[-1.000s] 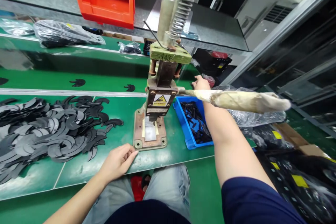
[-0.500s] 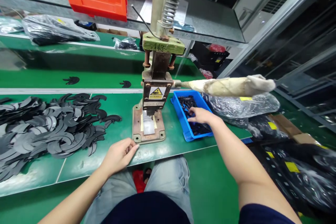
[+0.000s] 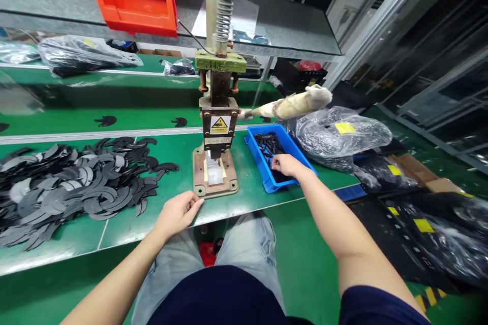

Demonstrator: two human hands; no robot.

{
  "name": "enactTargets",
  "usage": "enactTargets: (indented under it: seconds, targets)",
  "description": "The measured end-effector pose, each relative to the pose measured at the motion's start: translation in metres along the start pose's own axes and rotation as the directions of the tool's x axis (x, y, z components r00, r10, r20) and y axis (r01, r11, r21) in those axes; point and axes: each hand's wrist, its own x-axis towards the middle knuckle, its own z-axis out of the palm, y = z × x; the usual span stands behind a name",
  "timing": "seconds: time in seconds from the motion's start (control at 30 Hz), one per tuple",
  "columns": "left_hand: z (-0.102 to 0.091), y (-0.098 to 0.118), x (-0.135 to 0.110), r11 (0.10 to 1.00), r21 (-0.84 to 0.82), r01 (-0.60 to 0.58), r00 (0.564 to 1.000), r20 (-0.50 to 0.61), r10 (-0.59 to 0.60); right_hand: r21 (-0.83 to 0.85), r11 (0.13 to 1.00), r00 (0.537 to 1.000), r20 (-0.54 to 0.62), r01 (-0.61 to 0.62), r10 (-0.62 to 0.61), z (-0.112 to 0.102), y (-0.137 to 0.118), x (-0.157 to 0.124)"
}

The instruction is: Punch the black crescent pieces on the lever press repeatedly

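Observation:
My right hand (image 3: 286, 165) reaches into a blue bin (image 3: 263, 167) of small black parts (image 3: 267, 143). Its thumb and fingers are pinched together; whatever lies between the tips is too small to make out. My left hand (image 3: 179, 213) rests on the table's front edge, its fingers curled and its thumb beside the near left corner of a hand press (image 3: 220, 124). Its palm side is hidden. A pale, flat piece (image 3: 215, 174) sits on the press base under the ram. The press's wrapped lever handle (image 3: 293, 105) sticks out to the right above the bin.
Curved black pieces (image 3: 102, 193) lie heaped on the left of the green table (image 3: 125, 228). Behind the press, several dark pieces (image 3: 105, 121) lie on a green strip. A red bin (image 3: 141, 15) hangs over the back. Plastic-wrapped bundles (image 3: 339, 134) stand right of the blue bin.
My right hand's fingers have closed from apart to a pinch in the blue bin. The lever handle now appears shorter and farther back. My left hand stays beside the press base; the view has shifted.

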Motion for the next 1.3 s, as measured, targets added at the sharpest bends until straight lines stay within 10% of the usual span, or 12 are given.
enactTargets:
  seconds: [0.33, 0.67, 1.0, 1.3]
  targets:
    - [-0.001, 0.013, -0.003, 0.973, -0.231, -0.014, 0.982, -0.184, -0.03, 0.488, 0.854, 0.827, -0.546, 0.182, 0.135, -0.006, -0.014, -0.049]
    - [0.002, 0.096, 0.017, 0.859, -0.292, -0.421, 0.9, -0.25, 0.357, 0.768, 0.42, 0.854, -0.518, 0.483, -0.034, 0.082, -0.162, -0.113]
    - [-0.004, 0.081, -0.001, 0.871, -0.251, -0.423, 0.886, -0.318, 0.338, 0.819, 0.259, 0.858, -0.501, 0.512, -0.111, 0.11, -0.169, -0.122]
    - [-0.002, 0.08, -0.002, 0.853, -0.238, -0.464, 0.868, -0.315, 0.384, 0.779, 0.305, 0.836, -0.525, 0.548, -0.161, 0.117, -0.172, -0.123]
